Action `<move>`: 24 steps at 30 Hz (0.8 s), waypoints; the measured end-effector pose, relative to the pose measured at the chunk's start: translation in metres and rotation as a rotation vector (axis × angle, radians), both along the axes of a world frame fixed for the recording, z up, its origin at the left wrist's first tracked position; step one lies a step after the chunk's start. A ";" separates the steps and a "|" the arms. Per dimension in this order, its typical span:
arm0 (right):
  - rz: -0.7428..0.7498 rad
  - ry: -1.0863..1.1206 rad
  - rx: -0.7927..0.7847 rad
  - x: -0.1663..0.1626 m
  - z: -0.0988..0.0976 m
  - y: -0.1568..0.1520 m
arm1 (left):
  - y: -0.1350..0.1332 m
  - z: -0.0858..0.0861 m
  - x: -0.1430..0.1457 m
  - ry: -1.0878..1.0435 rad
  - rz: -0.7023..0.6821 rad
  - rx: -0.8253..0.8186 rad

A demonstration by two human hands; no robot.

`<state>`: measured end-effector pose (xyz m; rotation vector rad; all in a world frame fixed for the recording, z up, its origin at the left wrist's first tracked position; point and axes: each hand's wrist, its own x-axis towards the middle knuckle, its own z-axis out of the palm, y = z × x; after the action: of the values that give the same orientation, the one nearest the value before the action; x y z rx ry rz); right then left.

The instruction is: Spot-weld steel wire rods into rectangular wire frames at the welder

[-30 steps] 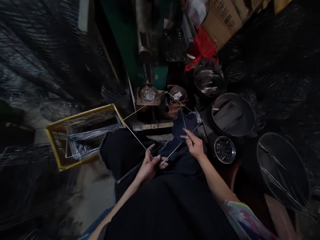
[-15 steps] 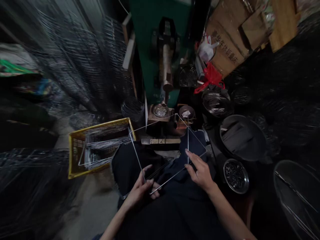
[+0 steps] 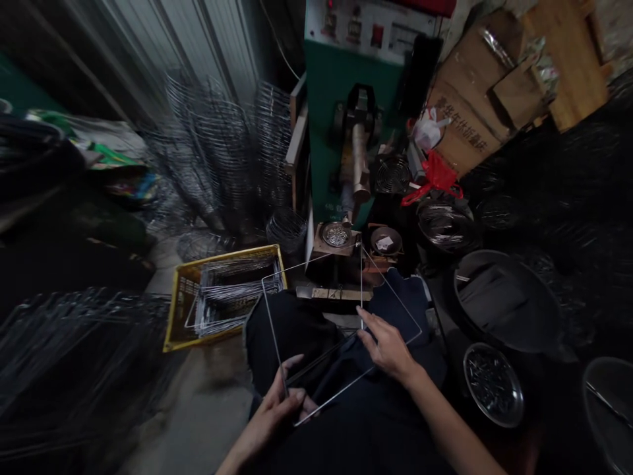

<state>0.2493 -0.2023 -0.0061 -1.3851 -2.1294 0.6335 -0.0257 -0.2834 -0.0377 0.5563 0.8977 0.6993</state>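
My left hand (image 3: 281,404) is closed around the near left part of a bent metal wire frame (image 3: 336,395), its thumb over the wire. The four-sided frame stretches forward above my lap. Its far corner lies under the tip of the green machine (image 3: 329,145). In the fingers of my right hand (image 3: 390,349) is a thin straight wire rod (image 3: 361,284), pinched at its near end. The rod points away from me, and its far end is close to the frame's far corner. Whether they touch I cannot tell.
A yellow crate (image 3: 171,316) of wire frames stands to the left. Near the machine tip are a dish of small metal pieces (image 3: 336,235) and a brown bowl (image 3: 386,241). At right sit a round tray of metal pieces (image 3: 493,384) and a large dark basin (image 3: 509,290).
The camera view has turned, so the surroundings sit lower and farther right. My right hand has brought the rod leftward, its far end closer to the frame's far corner. My left hand keeps its grip.
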 end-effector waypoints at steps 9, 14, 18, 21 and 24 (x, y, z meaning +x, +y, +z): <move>0.025 0.114 -0.155 0.010 0.017 -0.006 | -0.004 -0.007 -0.003 -0.024 0.004 -0.001; 0.140 0.114 -0.111 0.003 0.021 -0.021 | -0.003 -0.015 -0.003 -0.085 0.008 0.029; 0.213 0.082 -0.007 0.001 0.023 -0.026 | 0.001 -0.006 -0.004 -0.060 0.018 0.025; 0.260 0.049 0.028 -0.002 0.022 -0.028 | 0.004 0.003 -0.004 -0.041 0.046 0.030; 0.276 0.032 0.036 -0.004 0.021 -0.028 | 0.004 0.006 -0.005 -0.041 0.055 0.048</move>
<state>0.2451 -0.2301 0.0145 -1.0635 -2.3143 0.7127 -0.0307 -0.2792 -0.0320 0.5598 0.8629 0.7810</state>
